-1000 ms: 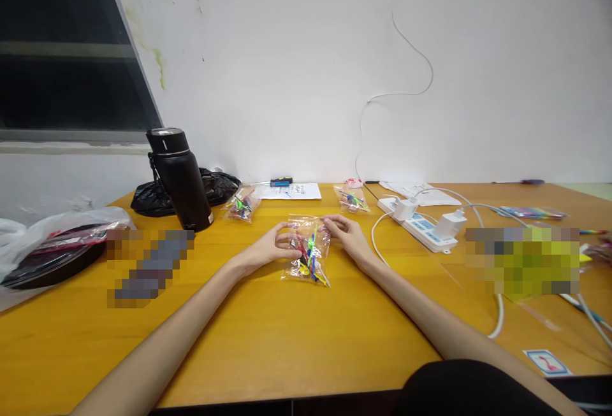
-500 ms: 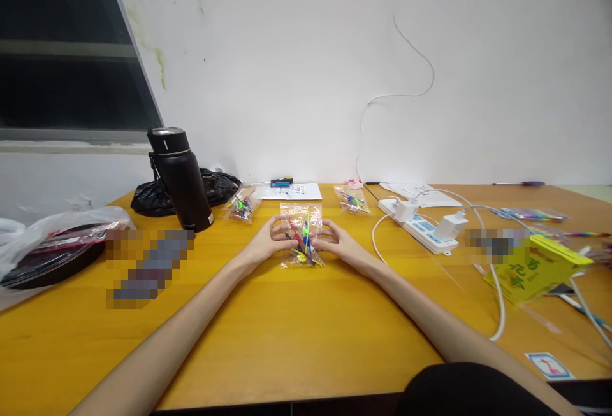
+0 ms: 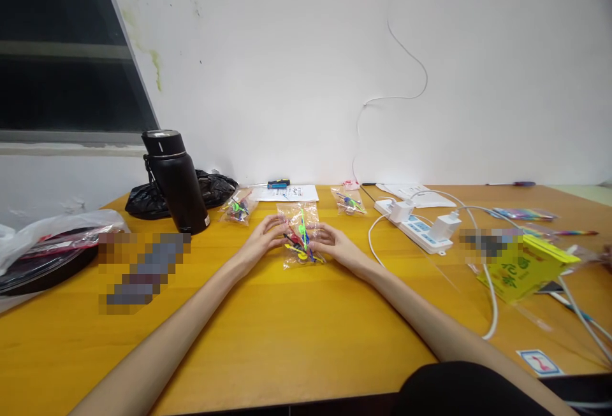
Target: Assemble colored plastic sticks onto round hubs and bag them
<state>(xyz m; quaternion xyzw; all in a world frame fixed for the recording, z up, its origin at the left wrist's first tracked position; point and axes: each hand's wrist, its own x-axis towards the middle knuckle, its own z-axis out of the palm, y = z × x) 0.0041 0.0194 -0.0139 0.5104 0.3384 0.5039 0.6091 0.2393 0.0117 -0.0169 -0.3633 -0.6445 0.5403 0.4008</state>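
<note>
A clear plastic bag of small colourful plastic parts (image 3: 301, 237) is between my two hands over the middle of the table. Red, green, yellow and blue pieces show through its film. My left hand (image 3: 266, 237) holds the bag by its left side, fingers curled in against it. From the opposite side, my right hand (image 3: 335, 245) grips the bag with bent fingers. Some fingertips are hidden behind the film and the parts. Two similar bags lie farther back, one at the left (image 3: 239, 207) and one at the right (image 3: 349, 201).
A black flask (image 3: 176, 183) stands at the left, by a black plastic bag (image 3: 217, 188). A screwdriver (image 3: 278, 184) rests on a paper sheet (image 3: 301, 193) near the wall. To the right are a white power strip (image 3: 421, 231) with chargers and cables, and a yellow packet (image 3: 528, 269).
The parts inside the bag have shifted, with the yellow piece showing more plainly. Both hands stay at the bag's sides. The whole view has moved slightly.
</note>
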